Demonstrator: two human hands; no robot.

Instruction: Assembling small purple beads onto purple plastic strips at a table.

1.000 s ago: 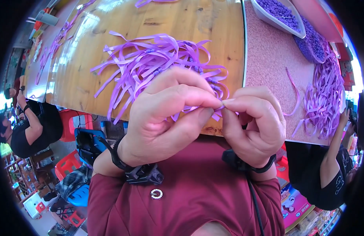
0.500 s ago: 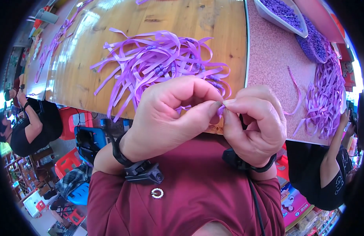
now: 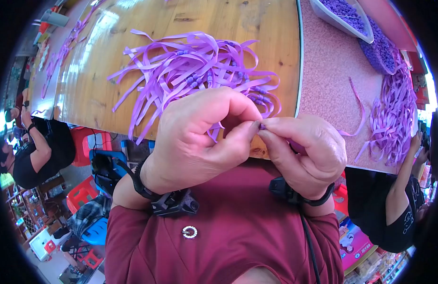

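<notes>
My left hand (image 3: pixel 205 130) and my right hand (image 3: pixel 308 149) meet fingertip to fingertip above the table's near edge. Between the pinched tips shows a small dark purple bead (image 3: pixel 262 126), mostly covered by the fingers. A bit of purple ribbon (image 3: pixel 297 147) passes through the curled fingers of my right hand; how it joins the bead is hidden. Just beyond my hands lies a tangled pile of light purple ribbons (image 3: pixel 169 78), several with purple beads (image 3: pixel 194 80) threaded on them.
To the right, a pink-topped table (image 3: pixel 323 90) adjoins the wooden table (image 3: pixel 271 28). It bears a white tub (image 3: pixel 368 33) of purple beads, a second bead container (image 3: pixel 381 51), a ribbon heap (image 3: pixel 394 113) and one loose ribbon (image 3: pixel 358 106). Co-workers sit left and right.
Both hands have shifted slightly, the fingertips moving a little left and up. The purple piece between them now shows as a smaller, darker bit. The ribbon pile lies as before.
</notes>
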